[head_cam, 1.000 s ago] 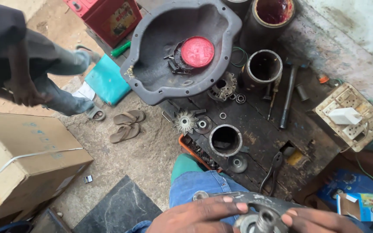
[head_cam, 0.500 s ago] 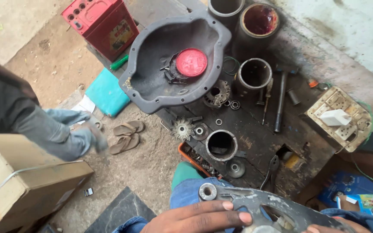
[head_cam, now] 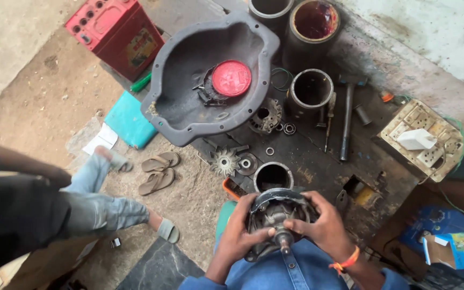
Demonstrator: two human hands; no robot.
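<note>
Left hand [head_cam: 237, 231]: grip wrapped round the left side of the motor housing [head_cam: 275, 215], thumb laid across its front.
Right hand [head_cam: 323, 228]: grip clamped on the right side of the same housing, fingers curled over the rim; an orange band sits on the wrist.
Motor housing: a dark, greasy round metal part with a short shaft [head_cam: 284, 244] pointing toward the person, held at the near centre above the lap, just near of the work surface [head_cam: 318, 156].
Open cylinder [head_cam: 273, 176]: stands on the surface just beyond the housing.
Fan wheel [head_cam: 224, 161]: lies left of that cylinder, with small rings and bearings beside it.
Grey pan [head_cam: 189, 107]: a large shallow casting at far centre, holding a red round lid [head_cam: 231, 78].
Hammer [head_cam: 346, 115]: lies on the surface to the right, next to a taller metal sleeve [head_cam: 310, 91].
Socket board [head_cam: 422, 140]: far right, with a white plug on it.
Red battery [head_cam: 115, 33]: far left on the ground.
Sandals [head_cam: 158, 173]: a pair on the ground at left, near another person's legs in jeans [head_cam: 103, 207].
Housing interior: probably windings, though the view is too dark to be sure.
</note>
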